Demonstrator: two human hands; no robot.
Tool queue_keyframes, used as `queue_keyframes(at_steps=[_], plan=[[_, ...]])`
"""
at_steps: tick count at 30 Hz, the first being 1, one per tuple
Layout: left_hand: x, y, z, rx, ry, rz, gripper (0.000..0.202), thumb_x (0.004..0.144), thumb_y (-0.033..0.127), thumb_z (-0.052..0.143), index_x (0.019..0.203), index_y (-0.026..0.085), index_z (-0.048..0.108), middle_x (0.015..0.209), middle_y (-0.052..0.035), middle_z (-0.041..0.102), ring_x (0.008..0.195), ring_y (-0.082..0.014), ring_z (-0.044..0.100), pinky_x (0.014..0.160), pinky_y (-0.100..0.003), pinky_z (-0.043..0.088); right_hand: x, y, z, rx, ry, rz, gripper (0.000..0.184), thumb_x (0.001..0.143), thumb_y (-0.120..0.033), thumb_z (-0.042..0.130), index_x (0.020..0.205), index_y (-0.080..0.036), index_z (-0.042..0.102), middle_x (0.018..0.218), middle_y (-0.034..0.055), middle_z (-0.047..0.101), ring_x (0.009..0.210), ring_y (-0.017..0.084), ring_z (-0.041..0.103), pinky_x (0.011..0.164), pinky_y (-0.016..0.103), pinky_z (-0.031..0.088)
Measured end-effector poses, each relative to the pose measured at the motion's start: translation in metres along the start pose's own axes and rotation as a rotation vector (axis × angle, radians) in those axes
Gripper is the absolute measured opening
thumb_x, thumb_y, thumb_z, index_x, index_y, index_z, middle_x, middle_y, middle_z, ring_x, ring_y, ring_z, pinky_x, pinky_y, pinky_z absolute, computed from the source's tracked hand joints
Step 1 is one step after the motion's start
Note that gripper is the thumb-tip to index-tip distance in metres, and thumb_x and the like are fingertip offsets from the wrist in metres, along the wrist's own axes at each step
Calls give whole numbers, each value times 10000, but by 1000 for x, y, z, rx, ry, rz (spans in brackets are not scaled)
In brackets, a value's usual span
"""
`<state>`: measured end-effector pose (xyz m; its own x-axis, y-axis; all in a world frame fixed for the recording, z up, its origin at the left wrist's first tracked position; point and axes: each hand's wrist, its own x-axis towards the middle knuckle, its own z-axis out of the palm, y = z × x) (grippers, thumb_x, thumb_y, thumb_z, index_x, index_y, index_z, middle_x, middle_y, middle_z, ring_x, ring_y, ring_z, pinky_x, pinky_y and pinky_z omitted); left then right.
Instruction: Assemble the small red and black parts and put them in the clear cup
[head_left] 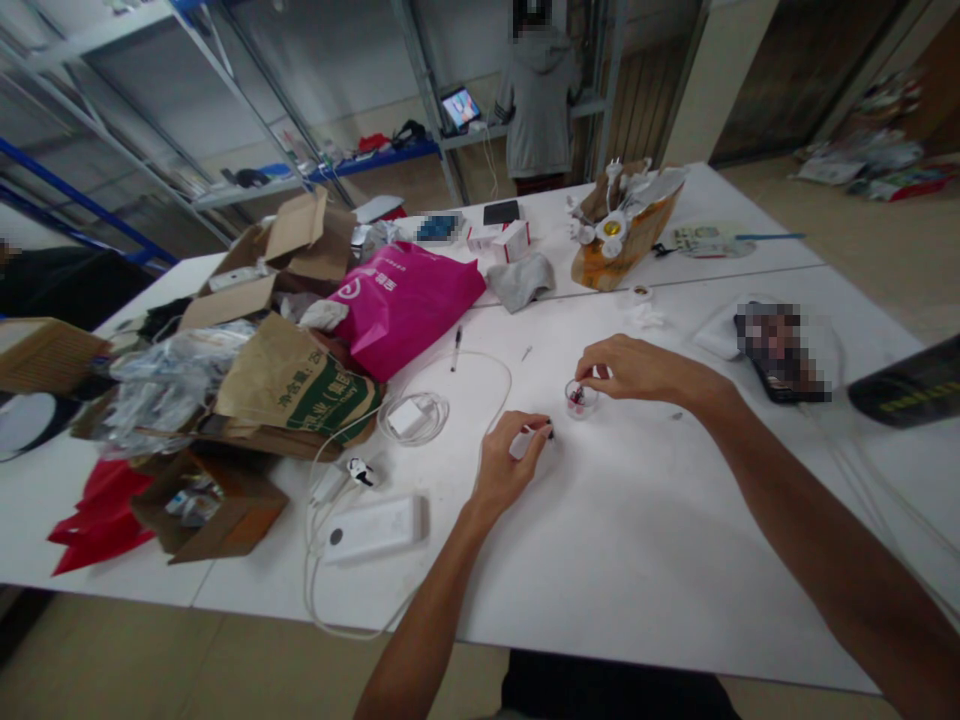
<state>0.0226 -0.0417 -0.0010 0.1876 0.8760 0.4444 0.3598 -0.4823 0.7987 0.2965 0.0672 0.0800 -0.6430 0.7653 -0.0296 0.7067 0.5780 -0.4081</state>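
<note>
My left hand [510, 458] rests low over the white table, thumb and forefinger pinched on a small black piece [550, 429] too tiny to identify. Just to its right stands a small clear cup [583, 411] with dark red bits inside. The fingertips of my right hand [619, 368] are closed together at the cup's far rim. Whether they grip the rim or something from inside is hidden. A small thin metal-looking piece [526, 353] lies on the table beyond my left hand.
To the left are a coiled white cable [427, 425], a white power bank [375, 530], a pink bag [409, 300] and open cardboard boxes [225, 515]. A phone [772, 350] and a dark cylinder [911, 385] sit at right. A person [538, 105] stands beyond the table.
</note>
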Motion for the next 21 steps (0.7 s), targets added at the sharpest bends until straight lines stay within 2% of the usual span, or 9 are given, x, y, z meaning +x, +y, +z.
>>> queue_keyframes(at_steps=[8, 10, 12, 14, 17, 21], plan=[[-2, -7, 1, 20, -40, -8, 154, 1109, 341, 715, 1201, 239, 784, 1129, -81, 826, 1041, -228, 751, 935, -405, 620, -3, -3, -8, 24, 13, -4, 237, 925, -196, 666, 1038, -221, 874, 1020, 57, 860, 876, 217, 740, 816, 331, 492], [-2, -15, 1, 77, -75, 7, 197, 1092, 351, 738, 1256, 246, 763, 1205, -95, 809, 1135, -257, 742, 1027, -458, 614, -6, -6, -13, 35, 74, -4, 221, 965, -261, 668, 1040, -220, 872, 1013, 64, 857, 867, 220, 740, 813, 336, 497], [-3, -24, 0, 183, -130, 30, 363, 1040, 388, 810, 1368, 254, 729, 1318, -121, 773, 1240, -302, 709, 1125, -535, 582, -13, -10, -19, 55, 188, -11, 228, 1001, -322, 664, 1039, -220, 865, 1013, 75, 853, 871, 226, 742, 825, 344, 509], [-4, -32, -1, 277, -183, 51, 539, 977, 440, 881, 1453, 262, 699, 1399, -148, 732, 1286, -339, 678, 1144, -584, 573, -25, -12, -24, 88, 324, -18, 240, 1028, -365, 657, 1045, -227, 852, 1026, 86, 849, 875, 235, 739, 845, 359, 525], [-5, -39, -1, 357, -229, 81, 660, 945, 477, 909, 1527, 283, 665, 1465, -166, 692, 1352, -378, 625, 1151, -616, 568, -51, -3, -23, 125, 486, 29, 269, 1060, -433, 639, 1075, -242, 828, 1054, 101, 843, 859, 248, 727, 836, 391, 550], [-7, -40, 0, 414, -262, 101, 673, 982, 494, 866, 1576, 286, 628, 1522, -166, 665, 1402, -394, 571, 1185, -639, 532, -99, 26, 4, 157, 536, 186, 360, 1066, -538, 617, 1140, -240, 805, 1082, 116, 839, 831, 251, 723, 802, 417, 574]])
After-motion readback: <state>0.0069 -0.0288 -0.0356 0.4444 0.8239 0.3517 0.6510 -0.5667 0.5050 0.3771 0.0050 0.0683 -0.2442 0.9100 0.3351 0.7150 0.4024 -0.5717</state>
